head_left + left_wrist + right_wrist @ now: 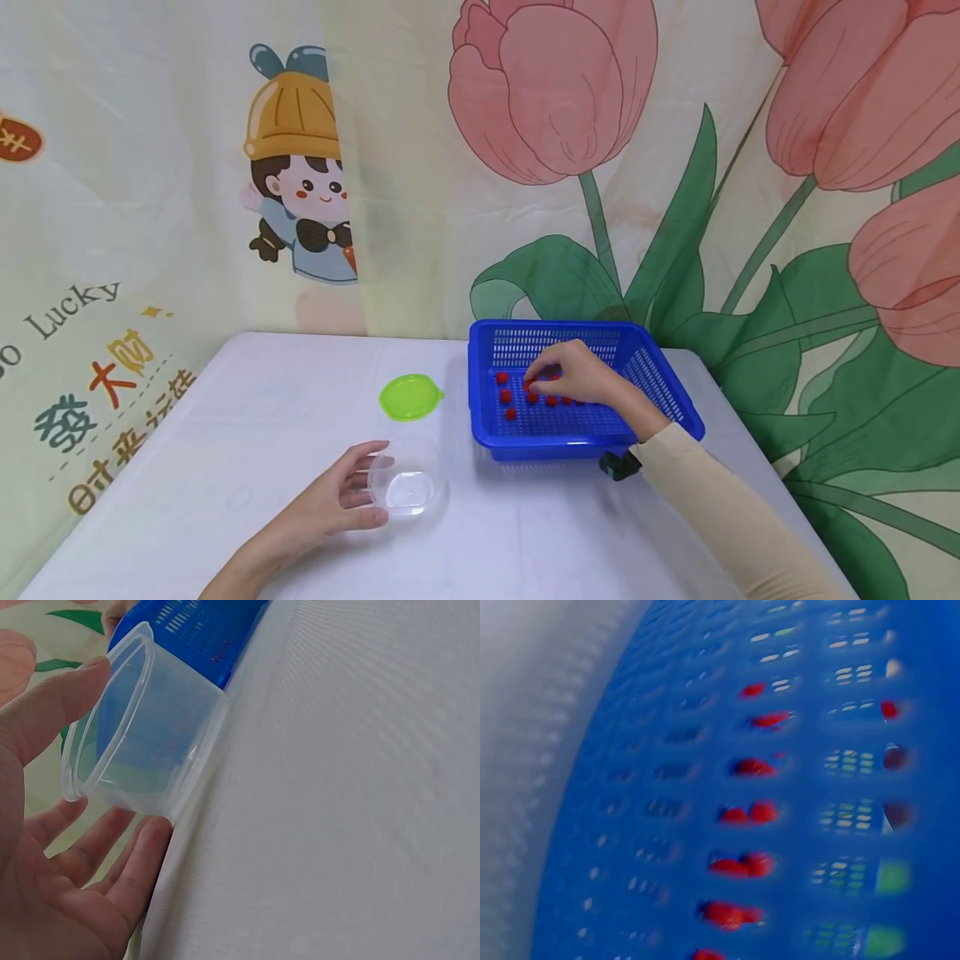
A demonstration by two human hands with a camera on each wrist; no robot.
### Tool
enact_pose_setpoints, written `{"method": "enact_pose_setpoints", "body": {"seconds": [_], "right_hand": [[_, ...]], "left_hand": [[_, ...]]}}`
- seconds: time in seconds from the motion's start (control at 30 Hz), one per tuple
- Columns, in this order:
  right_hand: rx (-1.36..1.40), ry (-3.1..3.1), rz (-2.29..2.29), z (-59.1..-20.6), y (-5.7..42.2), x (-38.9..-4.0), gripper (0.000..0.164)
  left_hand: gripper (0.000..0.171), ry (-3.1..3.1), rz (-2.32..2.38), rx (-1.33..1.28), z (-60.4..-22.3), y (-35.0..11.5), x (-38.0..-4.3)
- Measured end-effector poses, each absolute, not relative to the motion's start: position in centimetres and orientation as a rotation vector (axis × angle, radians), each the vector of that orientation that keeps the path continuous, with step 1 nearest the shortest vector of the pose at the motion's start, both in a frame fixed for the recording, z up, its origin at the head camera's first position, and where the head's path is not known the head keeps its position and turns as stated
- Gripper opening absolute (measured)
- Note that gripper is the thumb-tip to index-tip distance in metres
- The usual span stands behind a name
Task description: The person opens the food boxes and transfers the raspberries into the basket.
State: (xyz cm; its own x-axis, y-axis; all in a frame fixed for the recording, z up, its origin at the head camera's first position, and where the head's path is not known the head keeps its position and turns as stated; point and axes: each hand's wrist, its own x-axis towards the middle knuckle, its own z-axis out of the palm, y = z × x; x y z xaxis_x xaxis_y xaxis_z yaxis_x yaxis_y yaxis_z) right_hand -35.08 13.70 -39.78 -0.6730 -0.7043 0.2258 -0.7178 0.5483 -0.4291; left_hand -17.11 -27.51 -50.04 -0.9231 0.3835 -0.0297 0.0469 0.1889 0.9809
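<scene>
A clear plastic tub stands on the table, and my left hand holds it from the left side. In the left wrist view the thumb lies at the rim of the tub, while the fingers touch its lower side. My right hand reaches into a blue plastic basket, thumb and forefinger closed around a small red piece. Several more red pieces, such as a red cube, lie spread over the basket floor. The right wrist view shows only the basket's slotted wall, with red showing through it.
Behind the tub lies a bright green lid, left of the basket. A white cloth covers the table. A printed curtain hangs along the back edge. A small dark object shows beneath the right wrist.
</scene>
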Motion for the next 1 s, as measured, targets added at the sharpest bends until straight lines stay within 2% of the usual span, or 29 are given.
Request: {"method": "enact_pose_setpoints", "body": {"seconds": [0.5,1.0], "right_hand": [[1.181,-2.887,0.8,-43.4,14.7,-36.9,0.012],[1.203,-2.981,0.693,-44.7,13.8,-36.8,0.01]], "left_hand": [[0.093,2.193,1.805,0.418,-50.1,-27.6,-17.2],[0.093,2.207,1.803,0.436,-50.5,-27.6,-17.3]]}}
